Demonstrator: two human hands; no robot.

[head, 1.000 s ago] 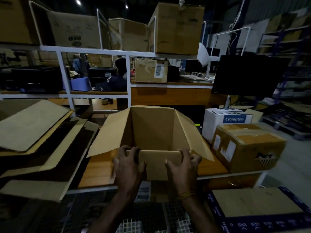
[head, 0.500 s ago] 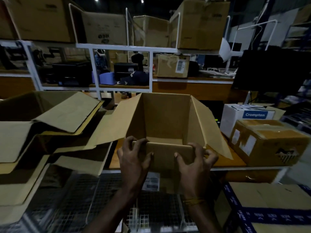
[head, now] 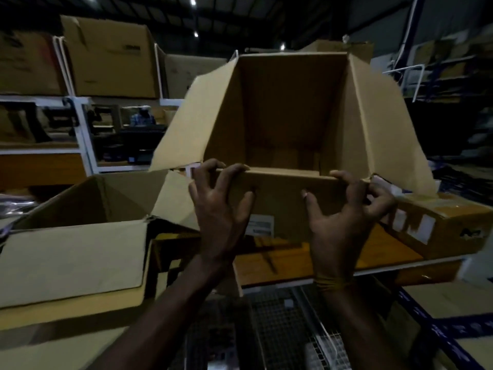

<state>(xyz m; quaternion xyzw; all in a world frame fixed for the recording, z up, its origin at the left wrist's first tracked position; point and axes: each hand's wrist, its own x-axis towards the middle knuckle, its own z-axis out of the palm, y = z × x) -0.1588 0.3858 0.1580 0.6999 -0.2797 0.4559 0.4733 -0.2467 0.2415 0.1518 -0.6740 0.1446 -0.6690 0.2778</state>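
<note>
Mesh of a wire cart (head: 280,329) sits nearest, under both forearms. Above it, left hand (head: 218,209) and right hand (head: 344,225) both grip the near wall of the open cardboard box (head: 288,108), fingers hooked over the rim at its two corners, thumbs pressed on the outer face. Box is empty and tipped mouth-toward-person over the wooden surface (head: 280,257); cannot tell if its bottom edge touches the wood. Side flaps splay out loose. Open carton (head: 80,236) just beside on the left, sealed box (head: 440,225) near on the right, shelving with stored boxes (head: 106,57) far behind. Risk, as a judgement: the whole hold is on one thin rim, so the wall could buckle or the box swing and slip. The loose flaps could snag either neighbouring box if it is pulled in fast. Dim light hides the clearance.
</note>
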